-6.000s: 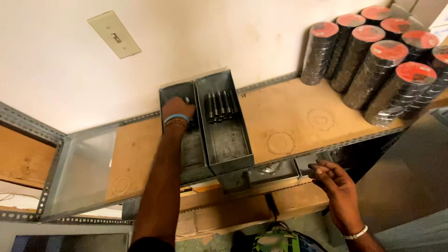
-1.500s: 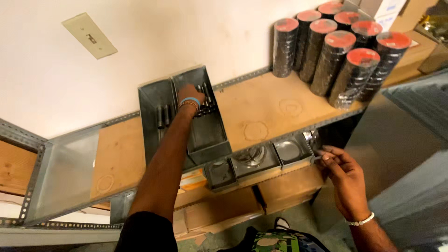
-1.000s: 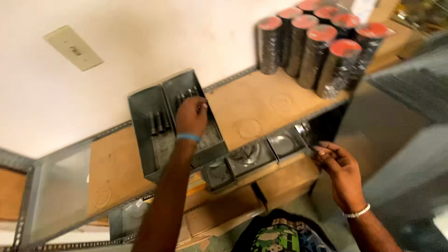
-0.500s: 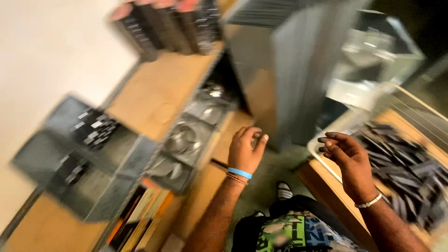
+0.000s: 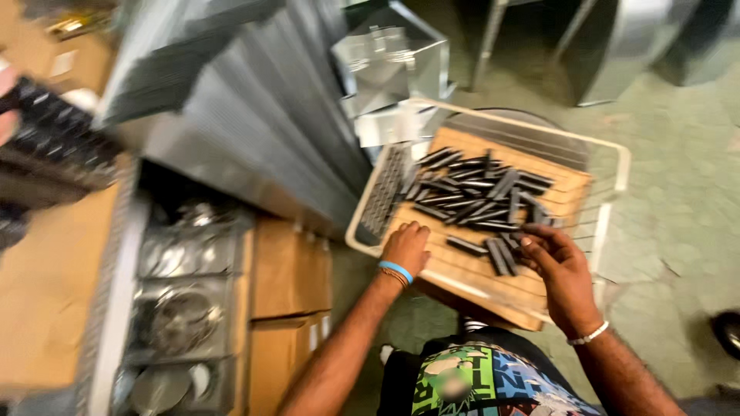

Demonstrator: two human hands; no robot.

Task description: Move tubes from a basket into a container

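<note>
A white wire basket (image 5: 609, 166) holds a wooden board (image 5: 470, 266) covered with several short dark metal bars (image 5: 470, 196). My left hand (image 5: 406, 248), with a blue wristband, rests curled on the board's near left edge; I cannot tell whether it grips anything. My right hand (image 5: 556, 270), with a white bracelet, hovers over the bars at the board's right side, fingers bent and touching a few bars (image 5: 501, 254). The view is blurred from motion.
Left of the basket stand sheet-metal stacks (image 5: 247, 131) and a folded metal piece (image 5: 393, 62). A wooden shelf (image 5: 46, 285) with metal trays of round parts (image 5: 181, 308) lies at left. Cardboard boxes (image 5: 289, 270) sit below. Green floor (image 5: 678, 200) spreads to the right.
The view swung from the shelf and its metal bins to the basket of bars. My left hand left the bin and came down to the board; my right hand reached the bars.
</note>
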